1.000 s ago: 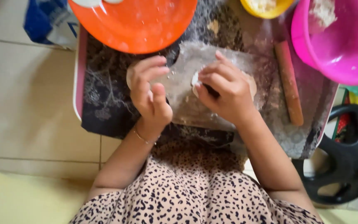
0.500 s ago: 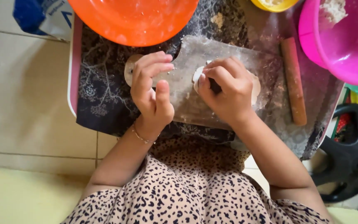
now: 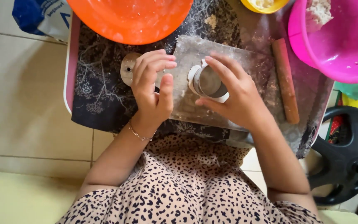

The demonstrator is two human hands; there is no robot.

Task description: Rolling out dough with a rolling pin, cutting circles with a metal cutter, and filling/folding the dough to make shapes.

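The round cutter [image 3: 209, 82], a short metal ring with a white rim, is in the middle of the frame, a little to the right, and it stands on the flat board [image 3: 245, 74] that is dusted with flour. The right hand [image 3: 233, 97] is closed around it: the fingers [image 3: 222, 70] curve over the upper side and the thumb comes from the lower side, so the ring is caught between them with its opening towards the camera. I judge this grip lets the hand keep the ring level against the board.

The left hand [image 3: 152, 89] is to the left of the cutter, on the left end of the board. Its fingers are bent and point to the right, the thumb points up beside them, and the hand holds nothing that I can see; it seems only to press down, probably to keep the board from sliding. Under its fingers a round wooden piece [image 3: 127, 68] shows partly. A thin bracelet [image 3: 139, 135] is on the left wrist.

The board lies on a dark cloth [image 3: 100, 95] with a branch pattern. To the right of the board lies a wooden rolling pin [image 3: 286, 81], almost upright in the frame. An orange bowl [image 3: 129, 18] is at the top centre, a pink bowl [image 3: 340, 41] at the upper right, and a yellow bowl [image 3: 264, 5] between them
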